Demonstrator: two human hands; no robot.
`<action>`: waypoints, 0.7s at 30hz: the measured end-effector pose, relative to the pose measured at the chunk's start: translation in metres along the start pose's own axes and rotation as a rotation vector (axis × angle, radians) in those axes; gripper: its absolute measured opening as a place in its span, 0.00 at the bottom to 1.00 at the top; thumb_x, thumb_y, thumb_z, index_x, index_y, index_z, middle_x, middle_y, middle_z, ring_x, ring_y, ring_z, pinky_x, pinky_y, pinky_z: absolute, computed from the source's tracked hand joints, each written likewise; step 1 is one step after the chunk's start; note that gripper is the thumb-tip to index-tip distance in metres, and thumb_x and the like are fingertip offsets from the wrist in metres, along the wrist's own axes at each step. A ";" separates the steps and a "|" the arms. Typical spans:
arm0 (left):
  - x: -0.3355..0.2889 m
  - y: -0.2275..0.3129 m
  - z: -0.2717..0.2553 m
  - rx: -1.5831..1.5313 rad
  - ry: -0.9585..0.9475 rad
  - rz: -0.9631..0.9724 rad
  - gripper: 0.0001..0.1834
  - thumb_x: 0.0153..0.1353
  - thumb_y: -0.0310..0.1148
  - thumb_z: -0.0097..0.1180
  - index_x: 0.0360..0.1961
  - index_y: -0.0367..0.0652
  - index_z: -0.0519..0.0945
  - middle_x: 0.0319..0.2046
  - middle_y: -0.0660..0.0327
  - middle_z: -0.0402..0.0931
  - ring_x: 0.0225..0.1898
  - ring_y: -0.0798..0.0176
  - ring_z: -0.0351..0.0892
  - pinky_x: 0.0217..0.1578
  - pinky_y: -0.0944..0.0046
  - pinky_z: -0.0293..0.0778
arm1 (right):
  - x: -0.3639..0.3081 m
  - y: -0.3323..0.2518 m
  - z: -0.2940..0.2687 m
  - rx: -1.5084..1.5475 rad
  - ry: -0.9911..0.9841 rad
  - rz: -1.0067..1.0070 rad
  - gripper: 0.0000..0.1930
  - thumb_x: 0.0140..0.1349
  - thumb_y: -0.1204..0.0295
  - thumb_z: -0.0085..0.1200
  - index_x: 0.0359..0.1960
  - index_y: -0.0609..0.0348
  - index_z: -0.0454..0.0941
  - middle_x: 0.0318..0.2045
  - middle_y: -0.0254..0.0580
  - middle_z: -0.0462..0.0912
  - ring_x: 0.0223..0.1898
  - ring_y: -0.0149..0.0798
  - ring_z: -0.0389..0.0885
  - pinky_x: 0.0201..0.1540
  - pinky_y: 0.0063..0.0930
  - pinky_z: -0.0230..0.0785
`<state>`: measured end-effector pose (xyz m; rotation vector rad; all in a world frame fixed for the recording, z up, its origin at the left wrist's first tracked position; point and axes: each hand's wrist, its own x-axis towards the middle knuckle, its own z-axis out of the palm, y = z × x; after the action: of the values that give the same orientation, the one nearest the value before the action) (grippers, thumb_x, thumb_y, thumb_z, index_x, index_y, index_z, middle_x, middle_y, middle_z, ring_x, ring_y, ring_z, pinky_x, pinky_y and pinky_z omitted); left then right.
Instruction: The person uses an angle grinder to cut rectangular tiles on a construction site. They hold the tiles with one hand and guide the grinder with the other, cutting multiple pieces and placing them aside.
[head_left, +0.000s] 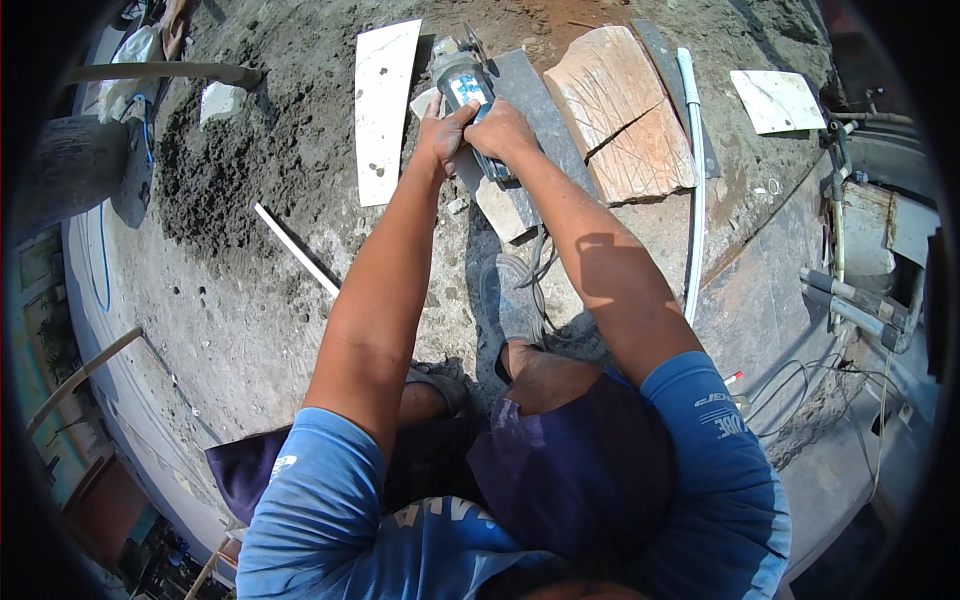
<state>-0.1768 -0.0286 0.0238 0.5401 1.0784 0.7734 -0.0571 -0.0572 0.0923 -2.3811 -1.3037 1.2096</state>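
Grinder (pixel 458 66) is grey with a blue-and-white label (pixel 468 92), left-hand tile (pixel 385 110) is white with dark specks, stone slab (pixel 612 90) is pinkish tan, streaked with dark lines. Pipe (pixel 694 180)'s pale blue, shirt (pixel 310 500)'s brighter blue, shorts (pixel 570 470) deep purple.

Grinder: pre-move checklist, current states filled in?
1. Grinder held: ok, right hand gripping, left hand on it too.
2. Hands covered: not ok, both bare.
3. Cord clear of shoe: not ok, it runs close beside it.
4. Disc stopped: cannot tell from one still.
5. Orange slab whole: not ok, a dark split crosses part of it.
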 end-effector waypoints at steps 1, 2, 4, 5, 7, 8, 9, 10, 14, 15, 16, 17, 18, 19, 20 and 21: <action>0.000 0.001 0.000 0.014 0.004 -0.005 0.57 0.64 0.24 0.66 0.80 0.47 0.35 0.64 0.40 0.70 0.57 0.48 0.80 0.53 0.48 0.79 | 0.000 0.000 0.000 0.002 -0.003 0.000 0.33 0.54 0.61 0.63 0.61 0.66 0.70 0.58 0.60 0.80 0.61 0.55 0.79 0.62 0.43 0.73; -0.001 0.001 0.000 0.012 0.002 -0.001 0.57 0.64 0.25 0.66 0.80 0.47 0.35 0.64 0.40 0.70 0.57 0.48 0.80 0.53 0.48 0.79 | 0.000 0.000 0.000 0.005 -0.006 0.000 0.33 0.55 0.62 0.63 0.61 0.66 0.70 0.58 0.60 0.80 0.61 0.55 0.79 0.63 0.43 0.73; -0.002 0.002 0.001 0.007 -0.004 0.006 0.57 0.64 0.25 0.67 0.80 0.47 0.35 0.64 0.40 0.70 0.57 0.48 0.79 0.53 0.47 0.79 | 0.000 0.000 0.000 0.009 -0.006 0.003 0.33 0.55 0.61 0.63 0.61 0.66 0.70 0.58 0.60 0.80 0.62 0.55 0.79 0.63 0.43 0.73; -0.003 0.002 0.002 0.002 -0.005 0.003 0.57 0.64 0.25 0.67 0.80 0.47 0.35 0.64 0.39 0.70 0.57 0.48 0.79 0.53 0.47 0.79 | 0.001 0.000 0.001 0.011 -0.006 0.005 0.33 0.55 0.61 0.63 0.61 0.65 0.70 0.58 0.60 0.80 0.62 0.55 0.79 0.63 0.43 0.73; -0.004 0.002 0.002 -0.007 -0.005 -0.002 0.57 0.64 0.25 0.67 0.80 0.47 0.35 0.64 0.39 0.70 0.58 0.48 0.79 0.54 0.47 0.79 | 0.002 0.001 0.001 0.007 -0.009 0.008 0.33 0.55 0.61 0.63 0.61 0.65 0.70 0.58 0.60 0.80 0.62 0.55 0.79 0.63 0.43 0.73; -0.004 0.002 0.002 -0.011 -0.006 0.000 0.57 0.64 0.25 0.66 0.80 0.47 0.35 0.64 0.39 0.70 0.58 0.48 0.79 0.54 0.47 0.79 | 0.002 0.000 0.001 0.006 -0.010 0.008 0.33 0.55 0.61 0.63 0.61 0.65 0.70 0.58 0.60 0.80 0.62 0.55 0.79 0.63 0.43 0.73; -0.003 0.002 0.003 -0.015 -0.007 0.002 0.57 0.64 0.25 0.66 0.80 0.48 0.35 0.64 0.39 0.70 0.58 0.48 0.79 0.54 0.47 0.79 | 0.002 0.001 0.001 0.006 -0.011 0.006 0.34 0.55 0.61 0.63 0.61 0.65 0.70 0.58 0.60 0.80 0.62 0.55 0.79 0.63 0.43 0.73; -0.003 0.002 0.003 -0.018 -0.008 0.003 0.57 0.65 0.25 0.66 0.80 0.48 0.35 0.65 0.39 0.70 0.58 0.48 0.79 0.54 0.46 0.79 | 0.002 0.001 0.001 0.007 -0.012 0.005 0.34 0.55 0.61 0.63 0.61 0.65 0.70 0.58 0.60 0.80 0.62 0.55 0.79 0.63 0.43 0.72; -0.003 0.000 0.002 -0.029 -0.019 0.008 0.57 0.65 0.24 0.66 0.80 0.48 0.35 0.64 0.40 0.70 0.58 0.48 0.79 0.54 0.46 0.78 | 0.002 0.002 0.000 0.010 -0.018 0.005 0.34 0.54 0.61 0.63 0.62 0.65 0.69 0.58 0.60 0.80 0.62 0.55 0.79 0.64 0.43 0.72; -0.002 -0.001 0.002 -0.021 -0.019 0.010 0.57 0.65 0.24 0.66 0.80 0.48 0.35 0.64 0.40 0.70 0.58 0.48 0.79 0.54 0.46 0.79 | 0.002 0.003 0.001 0.008 -0.015 0.006 0.34 0.54 0.61 0.63 0.62 0.65 0.69 0.58 0.60 0.80 0.62 0.55 0.79 0.64 0.43 0.72; 0.000 -0.002 0.000 -0.011 -0.017 0.014 0.56 0.65 0.24 0.65 0.80 0.48 0.35 0.64 0.40 0.71 0.57 0.48 0.79 0.54 0.46 0.79 | 0.001 0.002 0.001 0.008 -0.014 0.006 0.34 0.54 0.61 0.63 0.62 0.65 0.70 0.58 0.60 0.80 0.62 0.55 0.79 0.64 0.43 0.72; 0.002 -0.003 -0.002 -0.011 -0.016 0.018 0.56 0.65 0.24 0.65 0.80 0.48 0.35 0.63 0.41 0.71 0.57 0.49 0.80 0.54 0.46 0.79 | 0.001 0.002 0.001 0.007 -0.012 0.005 0.34 0.54 0.61 0.63 0.62 0.65 0.70 0.58 0.60 0.80 0.62 0.55 0.79 0.64 0.43 0.72; 0.004 -0.005 -0.004 -0.011 -0.016 0.022 0.56 0.65 0.24 0.65 0.80 0.48 0.36 0.63 0.41 0.72 0.57 0.49 0.80 0.54 0.46 0.79 | 0.000 0.001 0.001 0.007 -0.016 0.005 0.34 0.54 0.61 0.63 0.62 0.65 0.70 0.58 0.59 0.80 0.62 0.55 0.79 0.64 0.43 0.72; 0.004 -0.005 -0.004 -0.011 -0.017 0.026 0.56 0.65 0.24 0.65 0.80 0.48 0.36 0.62 0.42 0.72 0.56 0.49 0.80 0.53 0.47 0.79 | 0.000 0.002 0.001 0.007 -0.018 0.007 0.34 0.54 0.61 0.63 0.61 0.64 0.70 0.58 0.59 0.80 0.62 0.55 0.79 0.63 0.43 0.72; 0.004 -0.006 -0.004 -0.006 -0.016 0.022 0.56 0.65 0.24 0.65 0.80 0.48 0.36 0.62 0.42 0.73 0.56 0.50 0.80 0.53 0.47 0.79 | -0.001 0.002 0.000 0.007 -0.021 0.008 0.34 0.54 0.61 0.63 0.61 0.64 0.71 0.58 0.59 0.81 0.62 0.55 0.79 0.63 0.43 0.72; 0.004 -0.006 -0.005 -0.002 -0.014 0.019 0.55 0.65 0.24 0.65 0.80 0.48 0.36 0.62 0.42 0.73 0.55 0.50 0.81 0.52 0.47 0.80 | -0.001 0.002 0.000 0.005 -0.021 0.009 0.34 0.54 0.61 0.63 0.61 0.64 0.71 0.58 0.59 0.81 0.62 0.55 0.79 0.63 0.43 0.72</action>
<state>-0.1782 -0.0291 0.0152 0.5541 1.0612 0.7856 -0.0560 -0.0592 0.0920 -2.3796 -1.2954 1.2424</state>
